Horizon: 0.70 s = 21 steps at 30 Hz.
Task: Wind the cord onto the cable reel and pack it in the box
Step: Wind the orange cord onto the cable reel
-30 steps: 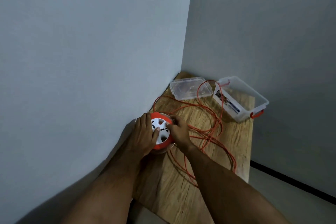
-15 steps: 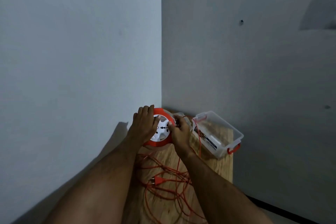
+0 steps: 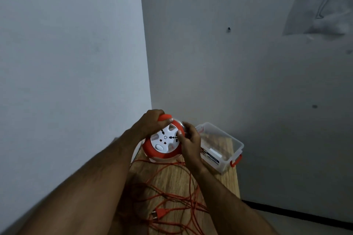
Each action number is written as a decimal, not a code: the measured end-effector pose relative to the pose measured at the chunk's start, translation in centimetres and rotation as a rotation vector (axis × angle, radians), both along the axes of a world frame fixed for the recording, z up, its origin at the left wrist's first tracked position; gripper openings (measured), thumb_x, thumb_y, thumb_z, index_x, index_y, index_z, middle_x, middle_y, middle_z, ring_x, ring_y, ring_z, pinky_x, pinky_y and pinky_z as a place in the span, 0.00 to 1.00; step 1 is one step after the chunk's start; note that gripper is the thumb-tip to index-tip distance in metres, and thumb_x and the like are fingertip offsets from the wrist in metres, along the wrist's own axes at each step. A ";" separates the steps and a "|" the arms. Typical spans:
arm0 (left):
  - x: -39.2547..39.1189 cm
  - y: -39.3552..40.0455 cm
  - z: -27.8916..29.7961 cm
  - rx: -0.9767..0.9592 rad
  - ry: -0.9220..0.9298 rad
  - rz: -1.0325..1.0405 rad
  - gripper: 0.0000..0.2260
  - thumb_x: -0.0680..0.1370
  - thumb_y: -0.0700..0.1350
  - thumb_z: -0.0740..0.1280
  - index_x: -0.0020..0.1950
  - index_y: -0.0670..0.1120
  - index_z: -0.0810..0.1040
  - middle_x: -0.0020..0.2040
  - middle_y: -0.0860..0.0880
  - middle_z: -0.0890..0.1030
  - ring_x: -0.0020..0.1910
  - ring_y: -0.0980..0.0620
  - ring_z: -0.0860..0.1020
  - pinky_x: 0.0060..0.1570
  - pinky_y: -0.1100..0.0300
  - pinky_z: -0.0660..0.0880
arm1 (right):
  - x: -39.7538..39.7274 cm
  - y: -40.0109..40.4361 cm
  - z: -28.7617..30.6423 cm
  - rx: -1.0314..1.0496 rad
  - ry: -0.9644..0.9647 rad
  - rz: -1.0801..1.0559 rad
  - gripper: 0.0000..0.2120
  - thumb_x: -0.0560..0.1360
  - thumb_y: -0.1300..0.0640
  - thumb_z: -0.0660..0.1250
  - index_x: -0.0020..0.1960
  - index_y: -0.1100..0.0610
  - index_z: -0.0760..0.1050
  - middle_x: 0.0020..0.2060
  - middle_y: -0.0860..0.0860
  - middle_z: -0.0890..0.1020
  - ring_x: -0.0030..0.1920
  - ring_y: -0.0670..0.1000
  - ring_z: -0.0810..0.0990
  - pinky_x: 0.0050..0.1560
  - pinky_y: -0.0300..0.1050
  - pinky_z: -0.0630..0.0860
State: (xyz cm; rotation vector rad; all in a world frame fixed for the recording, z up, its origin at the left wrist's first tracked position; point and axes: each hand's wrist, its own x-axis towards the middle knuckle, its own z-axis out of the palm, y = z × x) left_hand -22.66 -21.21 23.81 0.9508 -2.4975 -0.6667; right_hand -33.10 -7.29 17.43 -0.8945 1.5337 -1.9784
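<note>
An orange cable reel (image 3: 162,150) with a white socket face is held up above the wooden table (image 3: 172,179), its face turned toward me. My left hand (image 3: 150,123) grips the reel's orange handle at the top. My right hand (image 3: 188,143) holds the reel's right rim, thumb on the white face. Loose orange cord (image 3: 172,196) hangs from the reel and lies tangled on the table, with its orange plug (image 3: 160,212) near the front. A clear plastic box (image 3: 223,149) with orange latches stands open at the back right.
The table sits in a corner, with one grey wall to the left and another behind. Its right edge drops to the floor, where a dark skirting strip (image 3: 296,212) runs along the wall. The box's lid is hidden behind the reel.
The reel has been lifted off the table and tilted to face me. My left hand moved from the reel's face to its top handle. The view swung upward.
</note>
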 end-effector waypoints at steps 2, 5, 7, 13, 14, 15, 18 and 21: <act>-0.3 -0.9 0.3 0.029 0.007 -0.069 0.18 0.77 0.60 0.68 0.56 0.47 0.79 0.50 0.48 0.84 0.46 0.51 0.82 0.50 0.53 0.81 | 0.4 -0.5 0.0 -0.005 0.007 -0.044 0.14 0.79 0.63 0.67 0.62 0.50 0.76 0.54 0.48 0.83 0.54 0.49 0.83 0.53 0.51 0.83; -0.2 -1.8 0.7 0.015 0.040 -0.129 0.23 0.73 0.66 0.66 0.53 0.49 0.81 0.46 0.51 0.84 0.43 0.53 0.82 0.48 0.54 0.81 | 1.3 -0.9 0.2 -0.019 0.008 -0.074 0.15 0.79 0.64 0.66 0.64 0.54 0.76 0.56 0.52 0.83 0.55 0.50 0.84 0.52 0.49 0.83; 0.1 -2.1 0.7 -0.011 0.043 -0.126 0.23 0.71 0.70 0.64 0.48 0.51 0.81 0.41 0.53 0.83 0.39 0.54 0.82 0.44 0.56 0.81 | 2.0 -1.0 0.5 -0.031 0.011 -0.100 0.15 0.79 0.65 0.66 0.65 0.57 0.75 0.56 0.54 0.83 0.55 0.52 0.84 0.51 0.48 0.83; 0.7 -1.7 1.2 -0.052 -0.015 -0.160 0.21 0.74 0.67 0.65 0.37 0.51 0.79 0.33 0.53 0.80 0.32 0.54 0.80 0.36 0.61 0.72 | 3.4 0.3 0.3 0.048 0.132 -0.160 0.14 0.80 0.61 0.65 0.65 0.53 0.74 0.56 0.49 0.83 0.56 0.47 0.83 0.56 0.54 0.82; 0.9 -1.3 1.0 -0.028 -0.010 -0.169 0.20 0.75 0.66 0.66 0.35 0.51 0.78 0.32 0.53 0.80 0.32 0.54 0.80 0.35 0.61 0.71 | 3.6 0.6 0.1 0.073 0.168 -0.168 0.15 0.80 0.60 0.65 0.66 0.52 0.74 0.58 0.49 0.82 0.57 0.47 0.82 0.57 0.55 0.82; 1.0 -1.1 0.8 -0.004 -0.003 -0.178 0.20 0.75 0.65 0.66 0.34 0.51 0.78 0.32 0.53 0.80 0.31 0.53 0.80 0.35 0.61 0.72 | 3.7 0.9 0.1 0.104 0.219 -0.178 0.16 0.80 0.58 0.65 0.68 0.52 0.72 0.60 0.49 0.81 0.60 0.48 0.81 0.59 0.56 0.81; 1.4 -0.3 0.1 0.044 0.004 -0.195 0.22 0.75 0.65 0.66 0.34 0.48 0.80 0.31 0.50 0.81 0.31 0.51 0.81 0.35 0.55 0.76 | 4.3 2.5 0.0 0.259 0.609 -0.301 0.21 0.80 0.58 0.67 0.71 0.55 0.70 0.65 0.53 0.76 0.66 0.50 0.74 0.66 0.55 0.75; 1.7 0.6 -0.7 0.059 -0.015 -0.199 0.26 0.72 0.68 0.64 0.34 0.46 0.80 0.30 0.49 0.80 0.32 0.48 0.80 0.40 0.47 0.79 | 5.4 4.9 1.0 0.308 1.132 -0.306 0.25 0.76 0.60 0.67 0.73 0.56 0.69 0.69 0.55 0.72 0.69 0.54 0.69 0.67 0.56 0.71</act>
